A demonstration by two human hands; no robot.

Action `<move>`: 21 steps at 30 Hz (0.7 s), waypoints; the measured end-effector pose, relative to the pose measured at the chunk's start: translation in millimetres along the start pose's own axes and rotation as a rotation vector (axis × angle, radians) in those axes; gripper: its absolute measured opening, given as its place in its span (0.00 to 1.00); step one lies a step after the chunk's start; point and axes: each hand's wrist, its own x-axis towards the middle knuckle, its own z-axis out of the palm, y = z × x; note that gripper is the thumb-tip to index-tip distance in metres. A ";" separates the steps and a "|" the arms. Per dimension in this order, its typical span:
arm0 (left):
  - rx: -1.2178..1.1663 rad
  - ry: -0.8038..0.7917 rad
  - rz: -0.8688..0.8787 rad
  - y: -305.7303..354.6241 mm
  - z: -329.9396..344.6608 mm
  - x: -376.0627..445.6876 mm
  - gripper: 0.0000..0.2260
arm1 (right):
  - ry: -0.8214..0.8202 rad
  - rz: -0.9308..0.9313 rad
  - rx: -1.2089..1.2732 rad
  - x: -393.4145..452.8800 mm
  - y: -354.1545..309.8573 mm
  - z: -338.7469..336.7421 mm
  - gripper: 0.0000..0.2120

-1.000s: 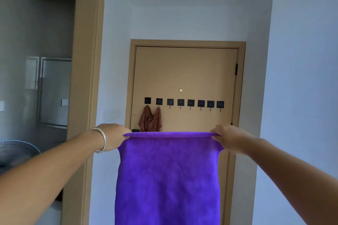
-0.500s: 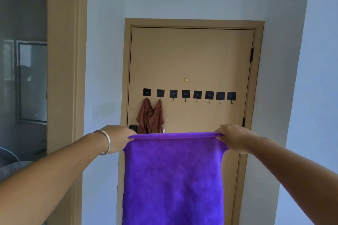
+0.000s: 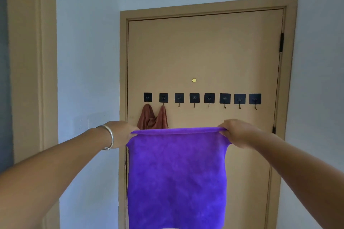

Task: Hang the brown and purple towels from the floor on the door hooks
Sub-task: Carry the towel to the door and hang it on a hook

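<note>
The purple towel (image 3: pixel 176 178) is held spread out in front of the door (image 3: pixel 204 52), top hem level and pulled taut, long axis hanging straight down; its lower edge is cut by the frame bottom. The top left corner is pinched by the left hand (image 3: pixel 121 134), fingers curled round the hem, a silver bangle (image 3: pixel 108 139) worn on that wrist. The top right corner is gripped by the right hand (image 3: pixel 236 132), fingers closed over the fabric.

Eight black square hooks (image 3: pixel 202 98) are set in one row across the door, below a small brass peephole (image 3: pixel 194 80). The brown towel (image 3: pixel 152 119) is hung from the two hooks nearest the door's left edge, bunched and sagging between them; its lower part is hidden behind the purple hem. The six hooks toward the door's right edge are bare.

The purple hem is held below the hook row, spanning roughly from under the first hook to under the sixth. Whether the towel touches the door cannot be told, probably not. Bare door panel is seen above the hooks. Grey wall (image 3: pixel 87 61) flanks the door frame on both sides.
</note>
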 end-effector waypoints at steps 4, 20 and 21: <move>0.019 0.041 0.021 -0.3 11.4 35.7 0.10 | 0.019 -0.013 0.029 30.2 14.3 16.7 0.15; -0.077 0.384 0.196 -43.8 59.6 174.9 0.13 | 0.322 -0.046 0.195 157.2 16.9 69.5 0.16; 0.001 0.367 0.230 -49.2 62.9 188.1 0.17 | 0.329 -0.043 0.186 169.4 14.5 73.3 0.15</move>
